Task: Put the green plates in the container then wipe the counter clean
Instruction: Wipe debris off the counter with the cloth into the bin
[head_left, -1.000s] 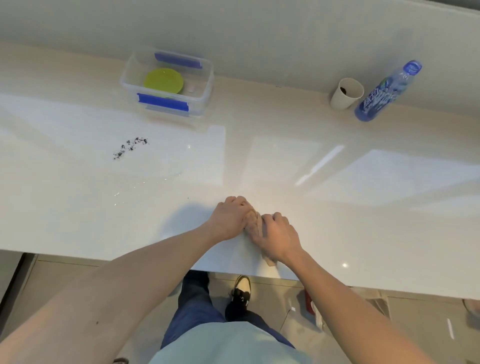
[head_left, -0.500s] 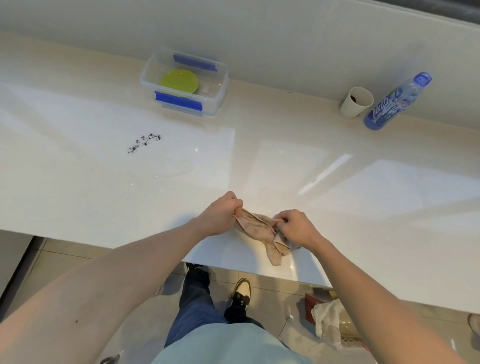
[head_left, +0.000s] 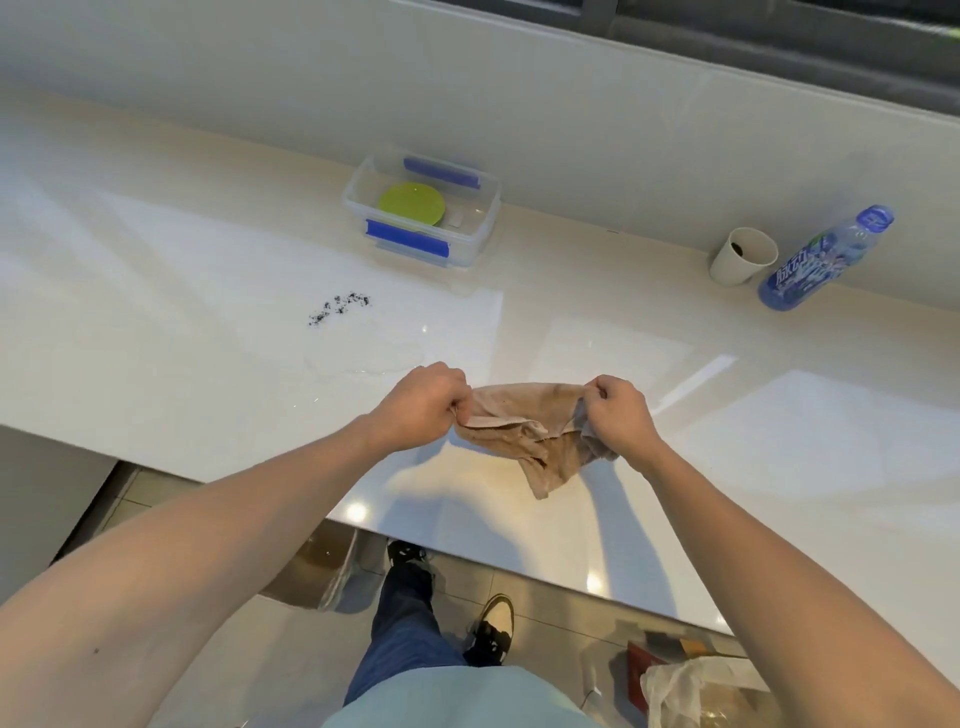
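A green plate (head_left: 412, 203) lies inside a clear plastic container (head_left: 480, 228) with blue clips, at the back of the white counter (head_left: 208, 332). A patch of dark crumbs (head_left: 338, 307) sits on the counter in front and to the left of the container. A thin wet smear (head_left: 363, 369) shows nearer to me. My left hand (head_left: 423, 402) and my right hand (head_left: 618, 413) each pinch one end of a beige cloth (head_left: 524, 431), stretched between them just above the counter near its front edge. The cloth's lower corner hangs down.
A white paper cup (head_left: 743, 257) and a blue-labelled plastic bottle (head_left: 815, 265) lean at the back right by the wall. Below the counter edge are my legs and shoes on a tiled floor, with a plastic bag (head_left: 696, 686) at the right.
My hands were pressed together on the bunched cloth. They have moved apart and pulled the cloth open between them. The view has shifted left, so the container sits further right in frame.
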